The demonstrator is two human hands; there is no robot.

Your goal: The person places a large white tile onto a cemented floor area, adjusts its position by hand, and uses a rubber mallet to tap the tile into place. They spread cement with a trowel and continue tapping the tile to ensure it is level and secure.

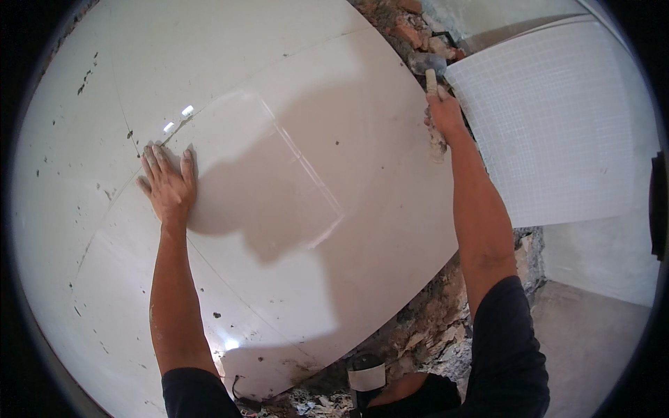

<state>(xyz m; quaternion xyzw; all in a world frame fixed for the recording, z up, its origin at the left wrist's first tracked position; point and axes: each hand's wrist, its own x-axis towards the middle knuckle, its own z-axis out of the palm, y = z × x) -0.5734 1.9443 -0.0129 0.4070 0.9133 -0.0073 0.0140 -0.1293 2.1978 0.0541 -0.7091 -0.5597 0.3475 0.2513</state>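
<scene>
My left hand (167,182) lies flat with its fingers spread on the glossy cream tiles (390,202), beside a thin joint line. Just past its fingertips, two small bright white patches (178,118) show at the joint; I cannot tell whether they are clips or reflections. Over at the right edge of the tiles, my right hand (443,115) is closed around the pale, dirty handle of a mallet (437,148). Its grey head (426,63) points away from me, above broken rubble. Whether the head touches anything cannot be made out.
A large loose tile (557,132) with a gridded white face leans right of my right forearm. Broken brick and mortar (411,31) border the tiles at the far right, and more rubble (432,320) runs along the near edge. Dark specks (90,73) dot the tile surface.
</scene>
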